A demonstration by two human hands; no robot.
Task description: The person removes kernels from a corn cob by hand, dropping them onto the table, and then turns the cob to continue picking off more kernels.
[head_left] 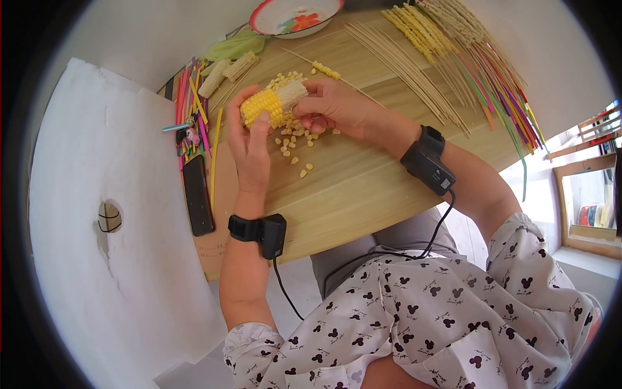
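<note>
A corn cob [264, 109] lies in my left hand [251, 142], with the thumb across its yellow kernels and the fingers around its far side. Its right end is bare of kernels and pale. My right hand [335, 109] is at that bare end, its fingers bent close together; whatever lies between the fingertips is too small to tell. Loose kernels [295, 133] are scattered on the wooden table [337, 175] below and behind the cob. Just beyond my right hand lies a thin stick with yellow kernels [326, 70] threaded on part of it.
An enamel basin [295, 18] with a red rim stands at the back. Bare cobs [214, 79] and a green husk [234, 47] lie back left, near a black phone [197, 194]. Bare sticks [408, 74], kernel-covered sticks [421, 32] and coloured strips [508, 107] lie at right.
</note>
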